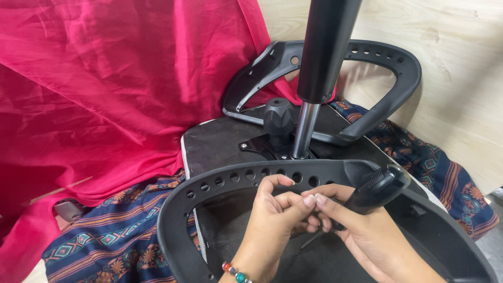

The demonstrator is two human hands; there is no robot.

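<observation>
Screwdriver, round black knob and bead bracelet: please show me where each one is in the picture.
screwdriver (378, 189), head view, on its ribbed black handle in the right hand.
round black knob (278, 116), head view, on its lobed top beside the metal column.
bead bracelet (235, 273), head view, on the beads at the left wrist.

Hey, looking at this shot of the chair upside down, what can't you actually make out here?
- Head view: whatever the left hand pinches is hidden by its fingertips.
- Tip of the black-handled tool in the right hand: covered by both hands.
- Near armrest: lower part cut off by the bottom edge.
- Gas-lift column: top cut off by the upper edge.
- Floor: draped by red cloth and patterned fabric.
</observation>
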